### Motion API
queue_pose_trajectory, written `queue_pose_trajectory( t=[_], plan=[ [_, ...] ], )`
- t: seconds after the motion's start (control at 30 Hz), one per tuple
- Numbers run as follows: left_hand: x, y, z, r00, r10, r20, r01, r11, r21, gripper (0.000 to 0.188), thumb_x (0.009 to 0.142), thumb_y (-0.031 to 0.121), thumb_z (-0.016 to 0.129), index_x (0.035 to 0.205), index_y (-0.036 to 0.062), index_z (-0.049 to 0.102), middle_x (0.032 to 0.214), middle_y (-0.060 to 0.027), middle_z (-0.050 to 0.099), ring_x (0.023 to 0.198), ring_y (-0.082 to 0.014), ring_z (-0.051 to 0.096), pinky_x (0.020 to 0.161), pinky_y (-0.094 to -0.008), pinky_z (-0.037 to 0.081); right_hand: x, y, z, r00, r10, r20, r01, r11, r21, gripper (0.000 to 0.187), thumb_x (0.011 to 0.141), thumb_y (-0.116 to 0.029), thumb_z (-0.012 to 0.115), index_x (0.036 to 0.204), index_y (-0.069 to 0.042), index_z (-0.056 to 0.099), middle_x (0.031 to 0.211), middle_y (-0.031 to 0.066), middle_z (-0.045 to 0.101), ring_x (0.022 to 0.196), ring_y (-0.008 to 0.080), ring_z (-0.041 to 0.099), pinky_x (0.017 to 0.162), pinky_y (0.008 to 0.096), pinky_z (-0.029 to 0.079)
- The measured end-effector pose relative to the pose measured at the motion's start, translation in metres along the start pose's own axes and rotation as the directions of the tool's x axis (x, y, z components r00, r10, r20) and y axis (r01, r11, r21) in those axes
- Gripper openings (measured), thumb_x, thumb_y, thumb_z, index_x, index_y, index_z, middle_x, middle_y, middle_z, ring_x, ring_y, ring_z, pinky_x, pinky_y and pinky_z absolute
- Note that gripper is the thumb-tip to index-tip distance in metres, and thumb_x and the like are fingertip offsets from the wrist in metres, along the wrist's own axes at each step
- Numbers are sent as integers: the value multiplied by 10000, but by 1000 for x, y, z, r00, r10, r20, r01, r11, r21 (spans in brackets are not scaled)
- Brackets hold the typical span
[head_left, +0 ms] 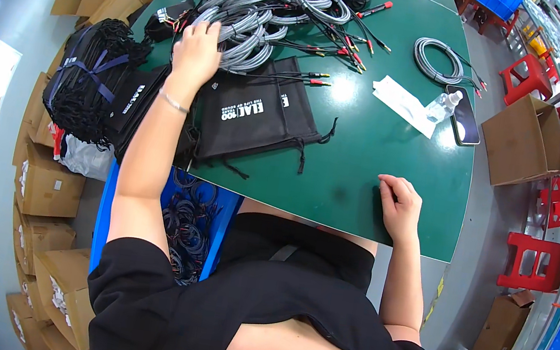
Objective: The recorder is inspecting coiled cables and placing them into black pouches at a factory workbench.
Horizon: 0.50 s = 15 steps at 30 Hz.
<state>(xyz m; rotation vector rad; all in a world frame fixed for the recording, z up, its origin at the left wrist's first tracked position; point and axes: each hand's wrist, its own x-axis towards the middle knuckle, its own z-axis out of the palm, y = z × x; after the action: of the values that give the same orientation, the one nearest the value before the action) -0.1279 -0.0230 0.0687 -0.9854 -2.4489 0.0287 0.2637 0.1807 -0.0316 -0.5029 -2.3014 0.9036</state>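
Grey cables (246, 52) overlap a white-lettered black pouch (252, 141).

You have in front of you the cables (245, 16): grey, wound in round coils, piled loosely one over another on far part of table (360, 161), L of ctr. Their ends are thin, blk, w/ red & blk plugs and gold-col. tips, mostly pointing R. Nearest coils lie by upper edge of blk bag (248, 143).
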Motion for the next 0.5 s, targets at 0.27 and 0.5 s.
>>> queue_pose_trajectory(
  t=[0.27,0.5],
  plan=[
    [77,-27,43,908,248,337,-139,938,-316,436,800,258,704,1174,58,604,1079,-189,658,1039,-346,616,909,-437,486,2,3,1,999,29,-13,-29,999,44,86,866,-35,639,938,-15,681,768,98,633,655,202,596,609,287,466],
    [161,-66,-68,955,67,288,167,682,-712,328,851,300,698,1029,28,657,837,-66,673,721,-143,624,682,-299,504,2,4,1,999,48,-3,-48,993,104,83,866,-29,636,934,-7,680,770,98,635,669,188,605,626,278,476]
  ],
)
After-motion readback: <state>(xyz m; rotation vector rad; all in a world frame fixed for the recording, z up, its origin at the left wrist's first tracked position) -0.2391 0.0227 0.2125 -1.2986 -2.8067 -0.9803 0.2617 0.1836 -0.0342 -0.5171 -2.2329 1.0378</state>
